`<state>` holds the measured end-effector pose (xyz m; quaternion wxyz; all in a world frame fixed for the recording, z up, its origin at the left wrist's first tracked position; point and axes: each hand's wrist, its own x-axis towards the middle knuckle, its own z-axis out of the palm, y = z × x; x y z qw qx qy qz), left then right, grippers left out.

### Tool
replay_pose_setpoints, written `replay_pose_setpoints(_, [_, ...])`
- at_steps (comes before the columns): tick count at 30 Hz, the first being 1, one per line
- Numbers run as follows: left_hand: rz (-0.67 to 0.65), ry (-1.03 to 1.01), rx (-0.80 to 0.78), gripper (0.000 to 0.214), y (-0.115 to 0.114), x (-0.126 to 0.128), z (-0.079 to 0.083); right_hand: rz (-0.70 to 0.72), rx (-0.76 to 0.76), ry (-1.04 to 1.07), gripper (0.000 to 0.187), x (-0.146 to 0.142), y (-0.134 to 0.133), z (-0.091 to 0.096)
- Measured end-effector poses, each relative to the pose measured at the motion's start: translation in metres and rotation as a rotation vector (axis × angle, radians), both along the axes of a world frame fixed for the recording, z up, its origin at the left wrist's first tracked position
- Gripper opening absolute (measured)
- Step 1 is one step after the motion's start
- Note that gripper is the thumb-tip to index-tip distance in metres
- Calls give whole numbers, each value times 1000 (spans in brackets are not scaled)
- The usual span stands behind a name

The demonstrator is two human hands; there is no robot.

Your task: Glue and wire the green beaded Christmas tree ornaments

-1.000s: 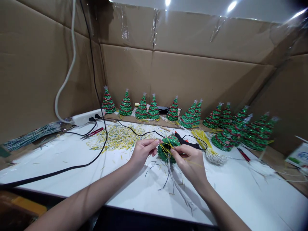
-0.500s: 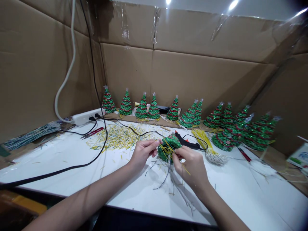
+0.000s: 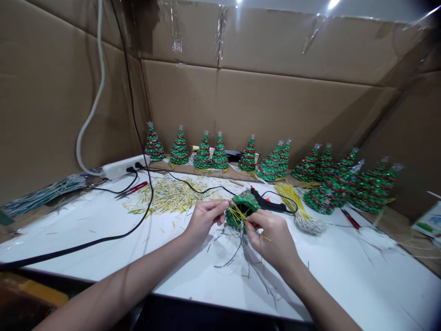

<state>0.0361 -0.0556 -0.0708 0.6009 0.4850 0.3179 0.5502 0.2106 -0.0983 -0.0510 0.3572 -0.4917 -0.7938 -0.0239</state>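
A small green Christmas tree [image 3: 248, 198] lies on its side on the white tabletop, its hollow base turned toward me. Thin yellow wires [image 3: 237, 213] come out of that opening, and dark and pale wires [image 3: 237, 250] trail from it toward the table's front. On the left of the opening, my left hand [image 3: 208, 218] pinches yellow wire ends between thumb and fingertips. My right hand [image 3: 270, 230] is closed at the opening's right side, with yellow wire between its fingers; a short yellow end sticks out below them. The exact fingertip contact is too small to make out.
Several finished trees [image 3: 219, 151] line the back. A heap of wire clippings [image 3: 170, 195], red-handled snips [image 3: 132, 190] and a power strip [image 3: 126, 166] lie left. A black glue gun [image 3: 268, 203], a yellow wire bundle [image 3: 292, 202] and another red-handled tool [image 3: 350, 219] lie right. A black cable [image 3: 131, 230] crosses the left.
My right hand has shifted slightly, and less yellow wire sticks out beneath it. The dark wire's loose end has swung a little left. My left hand keeps its pinch.
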Motion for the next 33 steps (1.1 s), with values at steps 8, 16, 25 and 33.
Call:
replay_pose_setpoints(8, [-8, -81, -105, 26, 3, -1, -1, 46, -68, 215, 15, 3, 2, 0])
replay_pose_setpoints(16, [-23, -107, -139, 25, 4, -3, 4, 86, -316, 665, 18, -1, 6, 4])
replay_pose_setpoints(25, [-3, -61, -69, 24, 4, -5, 7, 105, -326, 720, 20, -2, 4, 5])
replay_pose_setpoints(33, [-6, -52, -58, 25, 7, -8, 6, 57, -321, 891, 26, -1, 8, 2])
